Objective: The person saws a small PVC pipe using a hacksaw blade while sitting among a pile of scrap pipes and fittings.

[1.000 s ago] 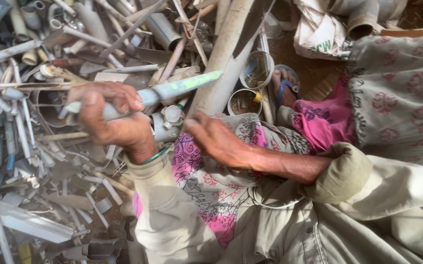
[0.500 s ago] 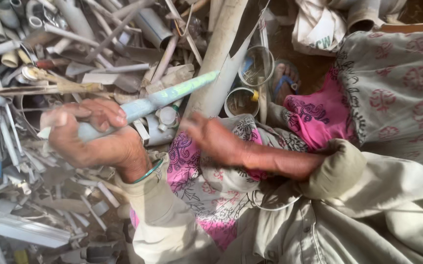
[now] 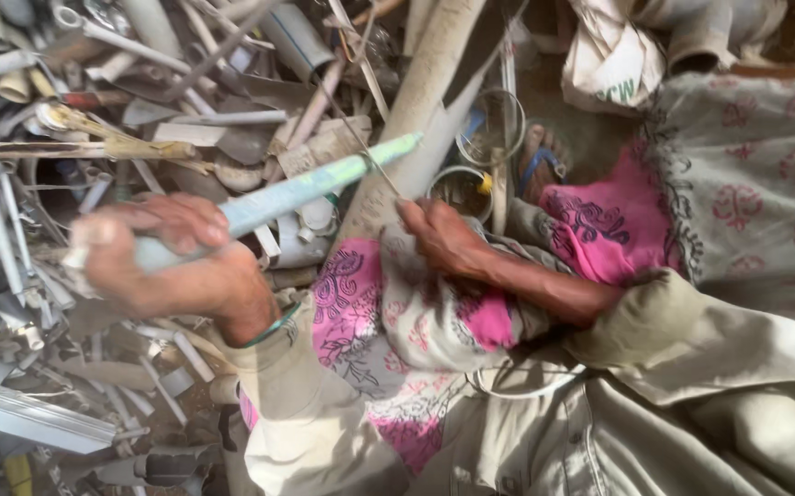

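Observation:
My left hand [image 3: 163,257] is closed around a pale green-and-grey plastic pipe [image 3: 324,179] that slants up to the right over a heap of scrap pipes. My right hand [image 3: 439,239] rests on pink and grey patterned cloth [image 3: 397,317] over my knee, its fingers curled against the fabric beside a thick beige tube [image 3: 420,106]. The left hand is blurred by motion. A green bangle shows at the left wrist.
A dense pile of broken grey and white plastic pipes and strips [image 3: 95,110] fills the left side. Two round rings [image 3: 475,161] and a sandalled foot [image 3: 540,161] lie above the right hand. A white sack [image 3: 613,55] sits at top right.
My left hand has carried the pipe leftward and down across the scrap pile. My right hand stayed on the cloth at my knee.

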